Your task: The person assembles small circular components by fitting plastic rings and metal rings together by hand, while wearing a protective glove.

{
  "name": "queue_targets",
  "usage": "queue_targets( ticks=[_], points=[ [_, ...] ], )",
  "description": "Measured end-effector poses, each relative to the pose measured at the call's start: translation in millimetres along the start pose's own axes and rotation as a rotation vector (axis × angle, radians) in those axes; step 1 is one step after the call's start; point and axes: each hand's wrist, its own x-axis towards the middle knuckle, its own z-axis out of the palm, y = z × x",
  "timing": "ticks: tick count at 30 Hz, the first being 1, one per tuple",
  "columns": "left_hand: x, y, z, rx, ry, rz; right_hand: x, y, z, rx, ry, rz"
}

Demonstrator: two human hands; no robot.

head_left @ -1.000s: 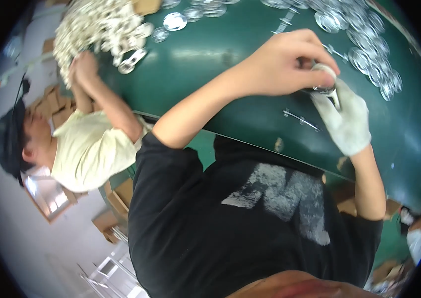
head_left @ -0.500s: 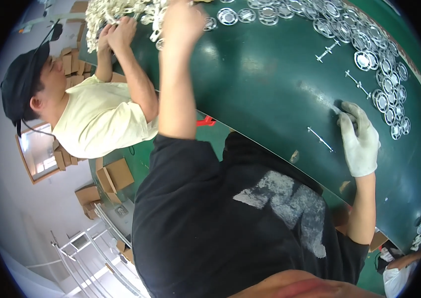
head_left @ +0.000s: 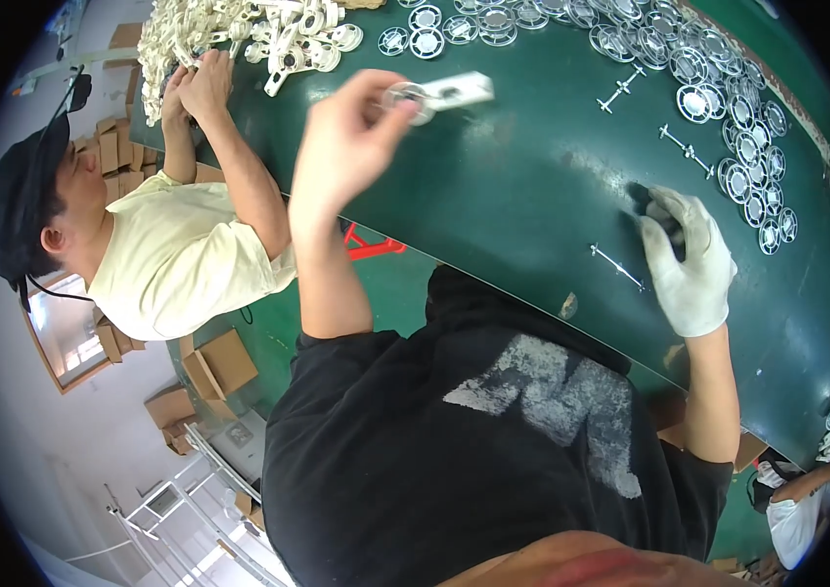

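Observation:
My bare left hand (head_left: 356, 137) is raised over the left of the green table, pinching a long white plastic part (head_left: 462, 92) by its ringed round end. The part's straight end points right and is slightly blurred. On the right, my gloved right hand (head_left: 691, 262) rests near the tabletop, its fingers loosely curled and the thumb a little apart. I see nothing between them. A thin rod with small crosspieces (head_left: 616, 267) lies just left of the glove. Two similar groups of rods, one at the middle right (head_left: 687, 150) and one farther back (head_left: 621, 89), lie beyond it.
Many clear-rimmed silvery discs (head_left: 694, 101) spread along the far and right edges of the green table (head_left: 503, 196). A heap of white plastic parts (head_left: 307, 44) fills the far left. A co-worker (head_left: 190, 235) in a black cap works there. Cardboard boxes (head_left: 219, 364) stand on the floor.
My left hand has come back from the far left heap toward me, now with the white plastic part in it. My right hand stays about where it was, its thumb and fingers slightly more apart.

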Motion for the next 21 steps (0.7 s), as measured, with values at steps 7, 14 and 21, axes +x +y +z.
queue_targets(
  ticks=[7,14,21],
  points=[
    [-21.5,82.0,102.0,-0.239,-0.536,0.39,0.9,-0.4,3.0,-0.306,0.086,-0.427],
    [36.9,17.3,84.0,0.467,0.414,0.343,-3.2,9.2,-2.4,-0.245,0.088,-0.004],
    [40.9,-20.4,67.0,0.556,0.3,0.157,-1.3,7.7,-2.2,-0.248,0.013,0.043]
  ],
)
